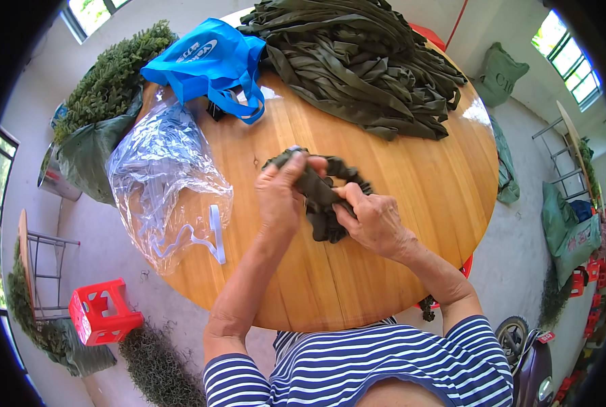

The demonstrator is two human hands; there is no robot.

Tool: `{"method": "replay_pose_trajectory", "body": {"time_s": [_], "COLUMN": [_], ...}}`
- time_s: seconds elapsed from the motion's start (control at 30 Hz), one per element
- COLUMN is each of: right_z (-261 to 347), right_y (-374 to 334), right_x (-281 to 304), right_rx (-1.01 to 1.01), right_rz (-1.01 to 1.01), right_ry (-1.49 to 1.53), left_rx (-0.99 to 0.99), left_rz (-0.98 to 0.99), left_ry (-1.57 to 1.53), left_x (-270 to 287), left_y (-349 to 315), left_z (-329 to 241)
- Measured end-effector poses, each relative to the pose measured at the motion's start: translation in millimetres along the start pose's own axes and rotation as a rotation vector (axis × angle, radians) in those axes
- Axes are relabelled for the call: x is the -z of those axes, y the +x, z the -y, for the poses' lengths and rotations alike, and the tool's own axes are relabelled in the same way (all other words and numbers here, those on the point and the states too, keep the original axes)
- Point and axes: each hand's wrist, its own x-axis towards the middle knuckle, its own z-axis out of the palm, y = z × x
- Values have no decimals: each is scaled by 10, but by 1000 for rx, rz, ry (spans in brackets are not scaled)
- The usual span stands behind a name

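Note:
A dark olive fabric band [316, 186], gathered into ruffles and curling into a loop, is between my two hands over the wooden table [398, 271]. My left hand [279, 197] grips its upper left part, thumb pressed on top. With thumb and bent fingers, my right hand [376, 220] pinches the same band at its right side. A ruffled part hangs below the fingers, and the far side of the loop is slightly blurred. To the left, a transparent plastic bag [171, 176] holds white elastic strips, and one loose white elastic strip [216, 234] lies at its edge.
A large heap of olive fabric strips [364, 68] covers the table's far side. Beside it sits a blue tote bag [208, 57]. Sacks of green artificial foliage [113, 81] stand at the left. A red stool [105, 312] and a scooter [534, 359] are on the floor.

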Motion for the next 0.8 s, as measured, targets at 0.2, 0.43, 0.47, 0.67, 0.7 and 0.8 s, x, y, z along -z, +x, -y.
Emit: {"method": "replay_pose_trajectory", "body": {"time_s": [0.2,0.43,0.47,0.67,0.7,0.8], "right_z": [39,-67,-69,-25,-19,-36], "right_y": [42,120,116,99,88,63], "right_x": [104,35,45,30,44,65], "right_rx": [96,116,120,11,63,214], "right_rz": [-126,-71,-19,-233,-229,-214], "right_ry": [-75,-13,-17,455,375,138], "left_rx": [34,46,62,136,174,388], "left_rz": [-7,61,64,118,128,120], "left_ry": [-27,2,4,-101,-130,-260], "left_x": [-26,-79,-56,-155,-179,-118], "left_y": [-23,-119,-100,-149,-174,-156], "left_z": [-9,107,82,39,45,88]}}
